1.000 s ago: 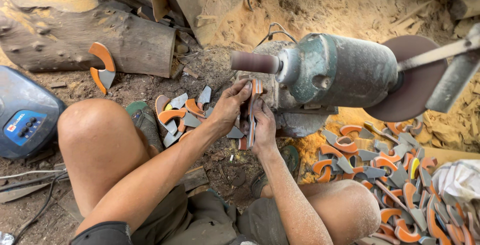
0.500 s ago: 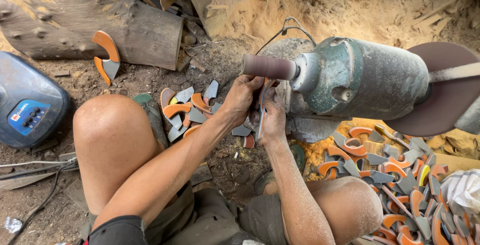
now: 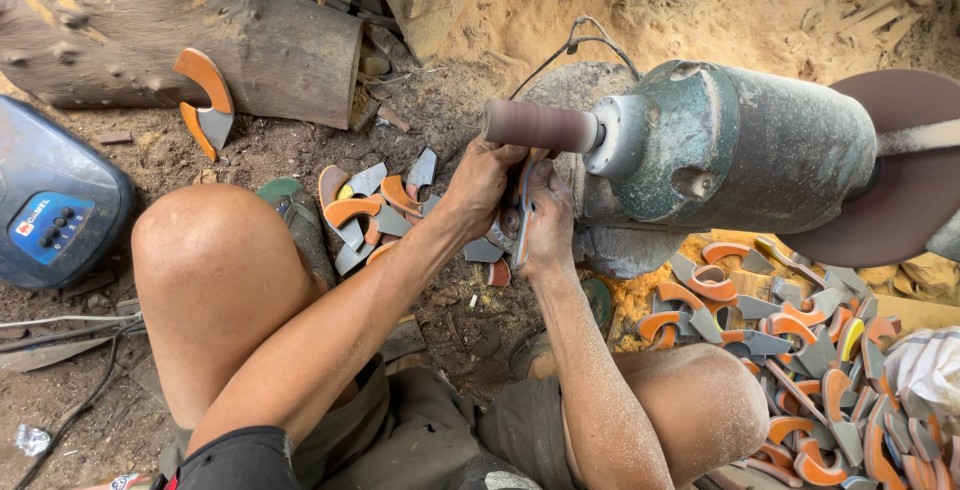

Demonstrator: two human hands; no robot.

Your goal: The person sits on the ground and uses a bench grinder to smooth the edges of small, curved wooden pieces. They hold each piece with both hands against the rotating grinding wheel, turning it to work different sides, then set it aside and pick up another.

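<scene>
Both my hands hold one curved orange-handled blade piece (image 3: 523, 212) up under the brown sanding drum (image 3: 540, 125) of a green motor grinder (image 3: 745, 150). My left hand (image 3: 482, 185) grips it from the left, my right hand (image 3: 549, 220) from the right, fingers closed on it. The piece stands on edge between my palms, its top at the drum's underside. I squat with bare knees on either side.
A pile of finished orange-and-grey pieces (image 3: 800, 350) lies at the right, another smaller pile (image 3: 370, 210) in front of my left knee. A log (image 3: 180, 40) with one piece (image 3: 205, 100) leaning on it lies top left. A blue device (image 3: 55, 210) sits left. A brown disc (image 3: 890, 190) spins at right.
My hands have stayed at the drum with the piece; the view has shifted slightly, bringing the grinder closer to centre.
</scene>
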